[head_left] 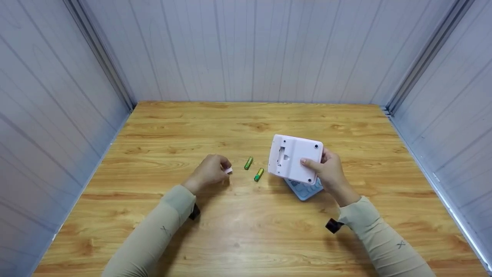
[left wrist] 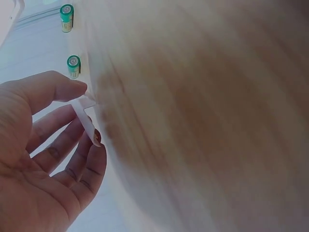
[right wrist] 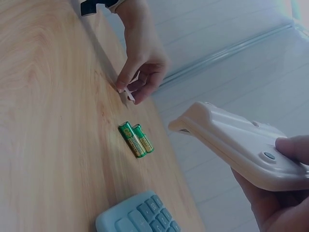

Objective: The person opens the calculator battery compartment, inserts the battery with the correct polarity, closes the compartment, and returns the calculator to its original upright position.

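Note:
My left hand (head_left: 209,171) is just above the table, pinching a small white plastic piece (left wrist: 86,121), which looks like a battery cover, between thumb and fingers. In my right hand (head_left: 331,171) I grip a white device (head_left: 298,158) with its back turned up, thumb on the back and fingers underneath. An uncovered battery slot (head_left: 282,156) shows in that back; the device's front is hidden. Two green batteries, a nearer one (head_left: 259,174) and a farther one (head_left: 248,163), lie on the table between my hands. Below the white device lies a light blue calculator (right wrist: 140,215), partly covered in the head view.
The wooden table (head_left: 238,238) meets pale panelled walls (head_left: 246,50) at its back and sides. A dark wrist camera (head_left: 333,226) hangs under my right sleeve, another (head_left: 195,212) under my left.

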Action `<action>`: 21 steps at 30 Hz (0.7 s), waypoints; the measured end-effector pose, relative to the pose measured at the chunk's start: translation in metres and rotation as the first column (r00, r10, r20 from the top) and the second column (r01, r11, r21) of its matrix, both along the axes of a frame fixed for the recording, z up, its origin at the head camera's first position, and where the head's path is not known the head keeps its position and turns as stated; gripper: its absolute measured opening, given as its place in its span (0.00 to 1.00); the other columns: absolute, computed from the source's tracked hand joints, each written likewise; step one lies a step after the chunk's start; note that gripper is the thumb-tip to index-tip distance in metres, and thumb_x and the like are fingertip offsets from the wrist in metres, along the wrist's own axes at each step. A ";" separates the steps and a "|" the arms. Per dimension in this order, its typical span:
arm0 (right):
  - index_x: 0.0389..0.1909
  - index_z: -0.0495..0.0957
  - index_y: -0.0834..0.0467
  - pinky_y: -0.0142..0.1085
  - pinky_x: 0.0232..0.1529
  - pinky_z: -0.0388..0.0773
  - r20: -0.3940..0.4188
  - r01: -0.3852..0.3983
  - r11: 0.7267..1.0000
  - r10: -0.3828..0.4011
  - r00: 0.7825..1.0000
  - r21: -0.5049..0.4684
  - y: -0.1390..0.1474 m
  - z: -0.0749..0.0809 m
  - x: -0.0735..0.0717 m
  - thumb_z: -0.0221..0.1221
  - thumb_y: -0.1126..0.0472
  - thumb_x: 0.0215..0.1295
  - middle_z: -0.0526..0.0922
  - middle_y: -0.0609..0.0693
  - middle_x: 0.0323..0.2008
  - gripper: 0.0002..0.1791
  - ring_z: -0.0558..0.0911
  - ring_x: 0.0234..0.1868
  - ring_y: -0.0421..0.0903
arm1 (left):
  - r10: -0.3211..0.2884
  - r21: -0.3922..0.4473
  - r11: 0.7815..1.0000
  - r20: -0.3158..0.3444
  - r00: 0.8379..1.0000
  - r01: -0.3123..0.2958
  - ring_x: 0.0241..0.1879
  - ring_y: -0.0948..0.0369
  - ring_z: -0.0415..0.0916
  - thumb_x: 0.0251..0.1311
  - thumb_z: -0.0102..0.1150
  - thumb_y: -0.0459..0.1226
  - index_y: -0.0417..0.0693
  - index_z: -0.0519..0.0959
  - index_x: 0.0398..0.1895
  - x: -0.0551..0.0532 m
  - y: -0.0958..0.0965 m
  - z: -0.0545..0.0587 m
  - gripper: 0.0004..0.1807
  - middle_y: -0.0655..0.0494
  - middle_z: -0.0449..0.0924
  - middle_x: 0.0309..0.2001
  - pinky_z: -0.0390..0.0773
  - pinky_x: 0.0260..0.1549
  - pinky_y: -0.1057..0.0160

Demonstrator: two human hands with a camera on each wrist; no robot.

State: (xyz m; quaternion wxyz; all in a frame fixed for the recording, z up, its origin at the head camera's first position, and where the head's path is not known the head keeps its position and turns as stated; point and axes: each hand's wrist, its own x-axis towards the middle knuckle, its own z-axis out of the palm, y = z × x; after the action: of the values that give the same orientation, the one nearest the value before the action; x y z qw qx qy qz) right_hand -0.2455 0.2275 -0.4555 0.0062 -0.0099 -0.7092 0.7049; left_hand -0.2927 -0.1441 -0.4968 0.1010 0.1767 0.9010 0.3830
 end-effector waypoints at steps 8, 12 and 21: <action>0.66 0.72 0.75 0.35 0.46 0.91 0.017 0.000 1.000 -0.001 1.000 0.018 0.001 0.001 0.000 0.68 0.73 0.70 0.90 0.47 0.44 0.27 0.91 0.43 0.39 | -0.012 -0.037 0.999 -0.017 1.000 0.011 0.40 0.57 0.82 0.62 0.63 0.26 0.38 0.90 0.49 0.000 0.001 0.002 0.14 0.48 0.91 0.44 0.86 0.44 0.55; 0.67 0.71 0.74 0.36 0.47 0.91 0.034 0.009 1.000 -0.010 0.999 0.025 0.001 0.003 -0.001 0.69 0.71 0.69 0.90 0.47 0.44 0.28 0.91 0.44 0.39 | -0.016 -0.047 0.999 -0.017 1.000 0.015 0.36 0.59 0.78 0.61 0.64 0.26 0.39 0.91 0.45 0.000 0.001 0.002 0.12 0.49 0.90 0.40 0.82 0.40 0.58; 0.69 0.70 0.73 0.38 0.49 0.91 0.056 0.010 1.000 -0.011 0.998 0.019 0.005 0.004 -0.003 0.69 0.71 0.70 0.89 0.48 0.47 0.30 0.91 0.45 0.40 | 0.002 -0.045 0.999 -0.002 1.000 -0.002 0.33 0.59 0.78 0.61 0.66 0.29 0.37 0.89 0.48 -0.001 0.001 0.001 0.13 0.48 0.89 0.39 0.81 0.39 0.58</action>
State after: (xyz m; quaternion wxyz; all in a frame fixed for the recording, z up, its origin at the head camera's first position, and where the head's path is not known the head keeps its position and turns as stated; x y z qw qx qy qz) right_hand -0.2484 0.2324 -0.4510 -0.0099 -0.0336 -0.7157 0.6975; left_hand -0.2940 -0.1429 -0.4958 0.1036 0.1741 0.9096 0.3627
